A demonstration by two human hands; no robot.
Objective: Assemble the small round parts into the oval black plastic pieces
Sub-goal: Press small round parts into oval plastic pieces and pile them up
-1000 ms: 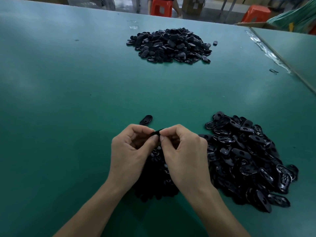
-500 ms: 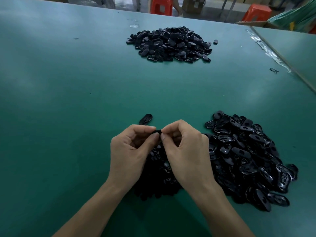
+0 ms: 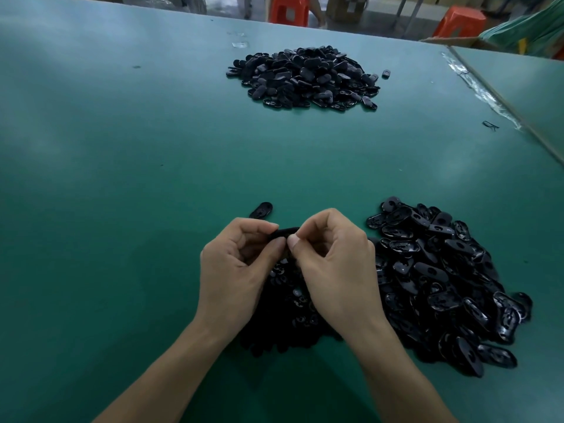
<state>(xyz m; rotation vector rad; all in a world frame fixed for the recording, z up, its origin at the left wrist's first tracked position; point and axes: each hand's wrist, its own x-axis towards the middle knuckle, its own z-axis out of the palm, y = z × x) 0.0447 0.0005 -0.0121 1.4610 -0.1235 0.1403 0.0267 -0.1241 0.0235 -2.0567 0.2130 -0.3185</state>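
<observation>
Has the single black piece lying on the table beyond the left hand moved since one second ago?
No. The single piece keeps its place level with the far edge of the near pile.

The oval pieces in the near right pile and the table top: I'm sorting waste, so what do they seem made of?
Oval pieces: probably hard moulded plastic, glossy black, given sharp highlights on their rims. Table top: a smooth green sheet, perhaps rubber or vinyl, semi-matt, with soft, blurred reflections.
</observation>
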